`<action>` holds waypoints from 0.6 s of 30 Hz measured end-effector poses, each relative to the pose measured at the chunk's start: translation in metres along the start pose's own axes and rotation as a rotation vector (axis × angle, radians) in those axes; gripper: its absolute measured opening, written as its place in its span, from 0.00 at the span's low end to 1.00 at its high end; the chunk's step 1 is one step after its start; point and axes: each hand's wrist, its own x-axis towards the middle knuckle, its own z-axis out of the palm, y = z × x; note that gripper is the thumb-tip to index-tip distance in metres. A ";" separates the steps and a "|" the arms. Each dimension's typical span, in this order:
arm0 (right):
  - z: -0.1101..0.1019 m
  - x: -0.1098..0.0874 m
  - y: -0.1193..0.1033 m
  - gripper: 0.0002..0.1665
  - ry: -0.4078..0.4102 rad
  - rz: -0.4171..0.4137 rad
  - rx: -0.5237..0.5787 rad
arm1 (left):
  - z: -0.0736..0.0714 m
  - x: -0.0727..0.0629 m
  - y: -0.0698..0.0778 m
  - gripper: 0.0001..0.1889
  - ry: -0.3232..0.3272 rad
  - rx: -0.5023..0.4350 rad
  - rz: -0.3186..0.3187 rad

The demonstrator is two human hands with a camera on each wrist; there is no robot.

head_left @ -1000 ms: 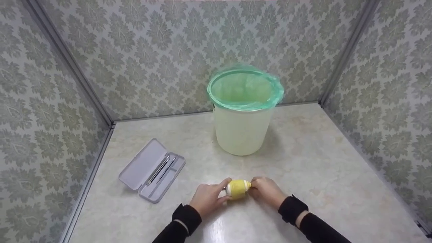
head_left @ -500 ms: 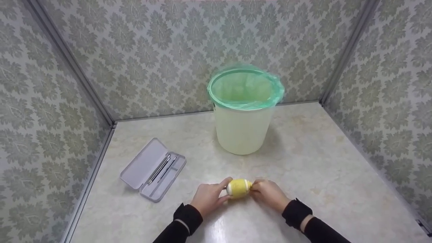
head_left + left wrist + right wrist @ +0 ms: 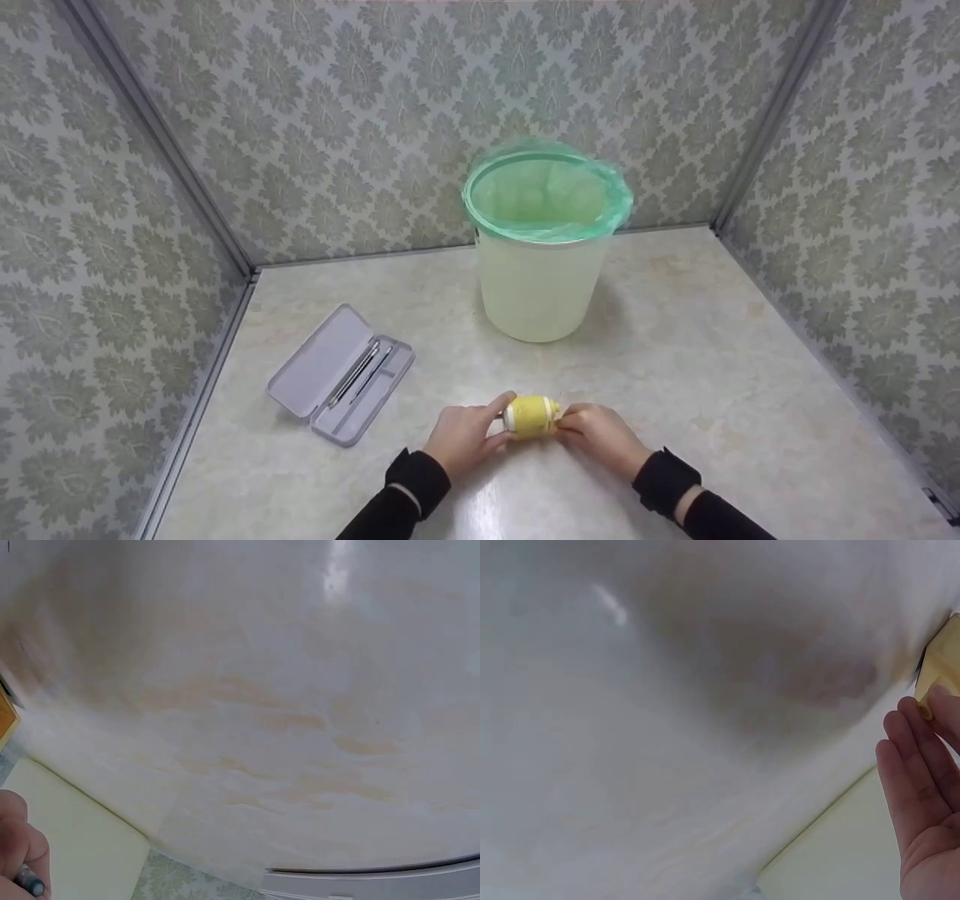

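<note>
In the head view a small yellow barrel-shaped pencil sharpener [image 3: 529, 417] with white bands lies on its side low over the table. My left hand [image 3: 463, 435] grips its white left end between thumb and fingers. Inside that hand, in the left wrist view, the dark rounded end of a thin rod [image 3: 30, 882], like a pencil, shows among the curled fingers. At the sharpener's right end my right hand [image 3: 600, 435] pinches a small yellow knob [image 3: 926, 708] with thumb and forefinger. The other right fingers stretch out beside it. The rod's front part is hidden.
An open grey pencil case [image 3: 322, 364] with several slim pencils lies at the left. Behind the hands stands a tall pale bin [image 3: 540, 292] with a green bag over its rim. Patterned walls [image 3: 375, 135] enclose the table [image 3: 705, 360] on three sides.
My right hand has shifted slightly at the sharpener's right end, its wrist a little farther right and lower. The left hand and the sharpener have hardly moved.
</note>
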 end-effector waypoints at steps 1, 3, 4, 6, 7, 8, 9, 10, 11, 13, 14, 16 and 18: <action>0.000 -0.001 -0.001 0.04 0.001 0.001 -0.001 | 0.000 0.000 0.000 0.31 -0.002 -0.004 -0.001; -0.001 -0.003 -0.002 0.04 0.006 -0.004 -0.002 | 0.000 0.000 0.000 0.31 -0.004 -0.014 -0.005; -0.002 -0.004 -0.003 0.05 0.009 -0.008 -0.001 | 0.000 0.000 0.000 0.31 -0.004 -0.020 -0.007; -0.003 -0.006 -0.005 0.05 0.011 -0.013 -0.005 | 0.001 0.000 -0.001 0.31 -0.005 -0.026 -0.009; -0.004 -0.007 -0.006 0.05 0.012 -0.015 -0.003 | 0.001 0.000 -0.001 0.31 -0.005 -0.028 -0.007; -0.005 -0.008 -0.006 0.05 0.012 -0.017 -0.002 | 0.001 0.000 -0.001 0.31 -0.005 -0.028 -0.006; -0.006 -0.009 -0.007 0.05 0.009 -0.017 -0.001 | 0.001 0.000 -0.001 0.31 -0.003 -0.025 -0.004; -0.007 -0.010 -0.008 0.05 0.006 -0.016 -0.001 | 0.001 0.000 -0.001 0.31 -0.001 -0.021 -0.003; -0.009 -0.010 -0.008 0.06 0.002 -0.015 -0.004 | 0.001 0.000 -0.001 0.31 0.000 -0.017 -0.002; -0.011 -0.012 -0.009 0.06 -0.005 -0.016 -0.006 | 0.000 0.000 -0.001 0.31 0.005 -0.009 -0.002; -0.013 -0.013 -0.010 0.07 -0.007 -0.015 -0.008 | 0.000 0.000 -0.001 0.31 0.008 -0.005 -0.002; -0.014 -0.014 -0.011 0.07 -0.005 -0.017 -0.012 | 0.000 0.000 0.000 0.31 0.012 -0.004 -0.002; -0.015 -0.016 -0.013 0.07 0.006 -0.022 -0.014 | 0.001 0.000 0.000 0.30 0.016 -0.004 0.001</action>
